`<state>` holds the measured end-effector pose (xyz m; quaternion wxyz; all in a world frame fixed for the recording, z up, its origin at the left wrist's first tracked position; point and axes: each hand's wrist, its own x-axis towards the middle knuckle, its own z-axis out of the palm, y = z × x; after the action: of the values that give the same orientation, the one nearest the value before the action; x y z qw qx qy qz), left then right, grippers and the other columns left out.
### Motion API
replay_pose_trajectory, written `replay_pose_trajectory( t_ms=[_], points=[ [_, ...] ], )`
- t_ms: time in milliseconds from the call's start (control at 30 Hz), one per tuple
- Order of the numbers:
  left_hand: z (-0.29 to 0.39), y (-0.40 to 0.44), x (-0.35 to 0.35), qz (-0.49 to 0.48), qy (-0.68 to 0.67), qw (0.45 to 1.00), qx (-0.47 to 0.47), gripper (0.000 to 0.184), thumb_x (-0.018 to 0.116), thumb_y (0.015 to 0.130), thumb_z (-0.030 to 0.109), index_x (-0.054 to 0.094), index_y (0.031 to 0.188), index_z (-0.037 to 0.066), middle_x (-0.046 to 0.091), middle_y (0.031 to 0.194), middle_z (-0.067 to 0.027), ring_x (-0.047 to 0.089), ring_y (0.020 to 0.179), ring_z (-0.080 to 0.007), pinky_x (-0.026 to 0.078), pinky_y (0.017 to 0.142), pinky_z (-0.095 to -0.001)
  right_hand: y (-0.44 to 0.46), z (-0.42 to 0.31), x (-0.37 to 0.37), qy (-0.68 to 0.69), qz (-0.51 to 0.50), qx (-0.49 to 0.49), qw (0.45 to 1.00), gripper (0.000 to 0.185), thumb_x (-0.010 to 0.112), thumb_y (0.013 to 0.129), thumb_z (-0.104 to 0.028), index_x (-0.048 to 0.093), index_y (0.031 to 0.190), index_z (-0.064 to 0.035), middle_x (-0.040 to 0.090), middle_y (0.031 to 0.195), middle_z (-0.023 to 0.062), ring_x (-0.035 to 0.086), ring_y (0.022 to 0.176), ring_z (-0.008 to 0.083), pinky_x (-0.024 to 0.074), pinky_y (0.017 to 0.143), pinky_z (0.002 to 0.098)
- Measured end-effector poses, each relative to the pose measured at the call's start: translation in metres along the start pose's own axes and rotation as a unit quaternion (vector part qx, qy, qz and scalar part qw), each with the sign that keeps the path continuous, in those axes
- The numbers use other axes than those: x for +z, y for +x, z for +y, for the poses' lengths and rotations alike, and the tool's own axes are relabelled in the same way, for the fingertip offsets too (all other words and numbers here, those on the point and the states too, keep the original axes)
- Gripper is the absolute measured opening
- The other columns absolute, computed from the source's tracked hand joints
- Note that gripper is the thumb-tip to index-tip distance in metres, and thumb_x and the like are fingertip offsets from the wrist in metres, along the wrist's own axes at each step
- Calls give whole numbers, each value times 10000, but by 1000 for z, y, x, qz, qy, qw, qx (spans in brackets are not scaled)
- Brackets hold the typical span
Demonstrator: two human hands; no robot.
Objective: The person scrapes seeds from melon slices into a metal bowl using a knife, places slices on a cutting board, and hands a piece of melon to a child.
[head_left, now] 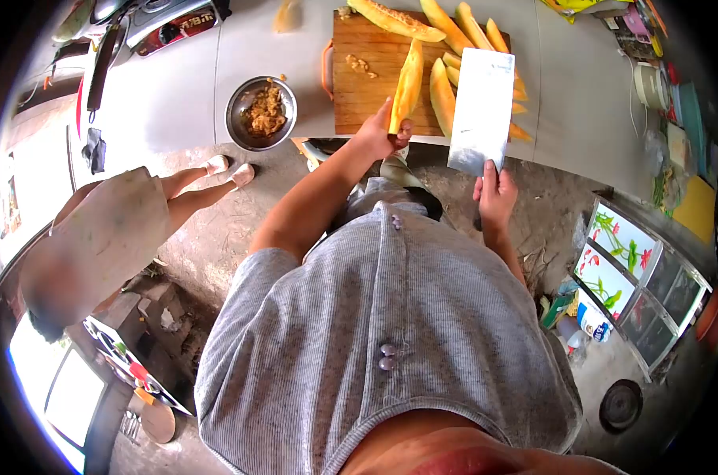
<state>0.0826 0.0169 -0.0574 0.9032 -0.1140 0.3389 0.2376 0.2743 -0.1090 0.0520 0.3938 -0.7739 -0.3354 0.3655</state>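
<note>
My left hand (380, 133) is closed around the lower end of an orange melon slice (409, 85), held over the near edge of a wooden cutting board (359, 103). In my right hand (495, 190) is the handle of a wide cleaver (482, 107), its flat blade over the board's right side. Several melon slices lie on the board around and partly under the blade, one long slice (395, 20) at its far edge. Small seed scraps (360, 65) rest on the wood.
A metal bowl (235, 129) holding orange pulp stands left of the board, near the counter's front edge. Another person (110, 222) is at the left. A stove (169, 24) sits at the far left of the counter, and a cabinet (640, 281) stands at the right.
</note>
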Motion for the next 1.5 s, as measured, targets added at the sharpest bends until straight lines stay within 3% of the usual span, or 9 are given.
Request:
replay_pose_trajectory(
  t_ms=[267,400,600,800,867,1000,1100,1267,1500],
  points=[
    [-21,26,29,71,146,985,-52,760,153,902,624,544,974,-23,510,661,-66,426,482,-138,320,423,-245,21,34,-16,-123,2,-130,984,353,544,907,-258,468,645,-34,509,535,33,464,452,73,360,418,235],
    [-19,9,17,73,154,980,-100,754,156,904,617,542,979,-26,535,686,-76,426,491,-143,330,439,-239,19,-6,-9,-11,-91,17,996,312,535,911,-260,502,713,-21,526,572,29,482,478,75,379,442,233],
    [12,-51,-13,61,314,947,23,413,435,938,384,579,886,1,551,706,-33,480,548,-114,407,498,-226,4,-30,23,-4,-185,21,982,291,511,915,-240,489,740,-9,536,592,30,502,488,90,396,459,253],
    [94,-43,-35,173,496,811,256,248,450,925,207,580,841,13,523,646,-1,490,544,-112,404,486,-244,-25,-21,82,-50,-168,24,984,243,484,909,-189,470,749,-5,538,571,77,536,472,169,414,469,324],
    [110,-29,-30,235,655,545,468,250,415,926,165,570,985,-22,602,846,-85,592,755,-212,481,660,-311,-34,-3,99,-85,-127,11,988,262,484,909,-196,466,736,-1,535,548,91,548,472,190,414,471,352],
    [111,-4,-15,186,726,470,466,478,424,897,179,318,1313,-30,318,1368,-213,294,1281,-342,284,1053,-374,-48,13,118,-76,-96,27,992,299,487,915,-217,465,721,10,530,528,107,554,460,213,407,460,371],
    [92,17,-25,240,765,374,466,573,416,903,276,244,1357,-29,219,1435,-203,211,1333,-340,209,1088,-413,-51,23,133,-81,-87,53,992,328,486,920,-230,461,708,18,516,506,109,539,434,215,389,424,371],
    [83,22,-26,231,781,372,445,696,373,904,411,152,1398,-27,129,1474,-196,87,1376,-327,72,1117,-417,-30,43,157,-84,-64,42,994,400,496,919,-307,449,669,2,487,459,91,507,377,196,373,384,332],
    [82,19,-27,213,765,370,482,739,383,895,464,165,1392,-37,140,1468,-207,106,1372,-332,104,1111,-432,1,23,174,1,-182,36,983,347,500,924,-264,432,682,-24,459,432,50,456,350,140,335,360,295]
  ],
)
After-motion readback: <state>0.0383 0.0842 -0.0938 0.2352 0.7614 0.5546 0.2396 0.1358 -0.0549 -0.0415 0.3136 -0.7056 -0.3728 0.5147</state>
